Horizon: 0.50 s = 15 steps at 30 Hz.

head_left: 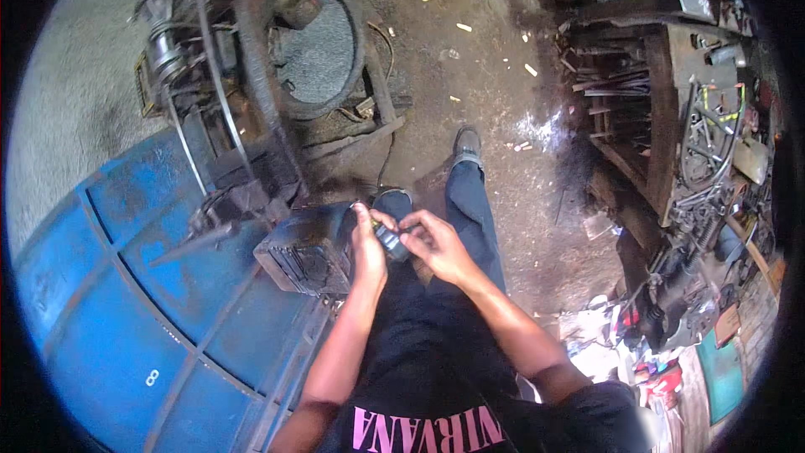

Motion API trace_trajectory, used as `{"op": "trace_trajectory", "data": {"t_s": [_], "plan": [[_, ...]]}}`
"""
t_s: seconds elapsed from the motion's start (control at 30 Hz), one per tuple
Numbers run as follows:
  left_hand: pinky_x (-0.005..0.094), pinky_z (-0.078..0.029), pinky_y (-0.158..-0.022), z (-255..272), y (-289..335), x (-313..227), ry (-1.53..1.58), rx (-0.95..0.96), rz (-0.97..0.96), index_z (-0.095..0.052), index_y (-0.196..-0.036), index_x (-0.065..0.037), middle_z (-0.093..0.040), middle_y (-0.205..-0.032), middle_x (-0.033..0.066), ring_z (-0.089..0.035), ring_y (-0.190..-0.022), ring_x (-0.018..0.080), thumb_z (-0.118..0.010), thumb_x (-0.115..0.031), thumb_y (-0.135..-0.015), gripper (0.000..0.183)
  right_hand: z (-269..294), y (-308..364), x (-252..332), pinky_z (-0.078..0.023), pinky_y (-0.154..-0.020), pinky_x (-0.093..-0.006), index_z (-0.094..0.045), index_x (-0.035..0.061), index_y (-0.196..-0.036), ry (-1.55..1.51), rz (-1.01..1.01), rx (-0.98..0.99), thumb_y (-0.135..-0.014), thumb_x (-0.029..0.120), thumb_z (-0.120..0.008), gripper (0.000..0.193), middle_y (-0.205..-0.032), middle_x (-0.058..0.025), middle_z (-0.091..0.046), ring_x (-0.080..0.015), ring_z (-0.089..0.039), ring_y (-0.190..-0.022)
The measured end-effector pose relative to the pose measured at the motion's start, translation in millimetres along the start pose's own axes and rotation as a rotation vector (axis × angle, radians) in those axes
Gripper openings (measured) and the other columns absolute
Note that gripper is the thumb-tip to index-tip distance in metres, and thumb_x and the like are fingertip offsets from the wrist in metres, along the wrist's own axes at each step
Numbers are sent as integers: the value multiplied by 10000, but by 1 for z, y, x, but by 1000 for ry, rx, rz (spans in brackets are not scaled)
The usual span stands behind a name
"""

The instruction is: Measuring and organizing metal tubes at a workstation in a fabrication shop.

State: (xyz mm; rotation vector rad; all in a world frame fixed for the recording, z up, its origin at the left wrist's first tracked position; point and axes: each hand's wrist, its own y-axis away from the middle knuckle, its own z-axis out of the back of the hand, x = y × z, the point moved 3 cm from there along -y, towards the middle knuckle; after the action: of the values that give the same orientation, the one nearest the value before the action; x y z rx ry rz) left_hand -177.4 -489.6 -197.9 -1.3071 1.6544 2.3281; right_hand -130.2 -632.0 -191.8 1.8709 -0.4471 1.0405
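In front of my body, my left hand is closed around a small dark grey, blocky object with a bit of yellow at its upper end. My right hand meets it from the other side, with bent fingers touching its right edge. The object's kind is hard to make out, since the fingers cover part of it. Just left of my left hand stands a dark, boxy metal machine housing with a ribbed face.
A large blue metal panel lies at left. Ahead are a machine with metal rods and a round dark-rimmed basin. A cluttered workbench with tools and scrap stands right. Small pale bits litter the floor.
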Motion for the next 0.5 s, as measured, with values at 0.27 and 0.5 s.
{"op": "trace_trajectory", "data": {"t_s": [0.27,0.5], "plan": [[335,-404,-875,-88,-20,29,-257,39,-149,-538,-772,-44,-572,-879,61,-533,-882,172,-243,-476,-1047,590,57,-20,-43,-487,-883,-359,-491,21,-1269,-233,25,-106,-877,159,-669,452,-1231,-144,-581,-222,-593,-1107],[336,-406,-940,-74,-15,21,-378,132,-69,-603,-1072,-23,-597,-1060,62,-543,-1040,167,-342,-401,-1044,460,71,-26,-46,-471,-911,-363,-503,30,-1271,-140,-99,-17,-863,184,-680,470,-1157,-134,-633,-241,-614,-1079]]}}
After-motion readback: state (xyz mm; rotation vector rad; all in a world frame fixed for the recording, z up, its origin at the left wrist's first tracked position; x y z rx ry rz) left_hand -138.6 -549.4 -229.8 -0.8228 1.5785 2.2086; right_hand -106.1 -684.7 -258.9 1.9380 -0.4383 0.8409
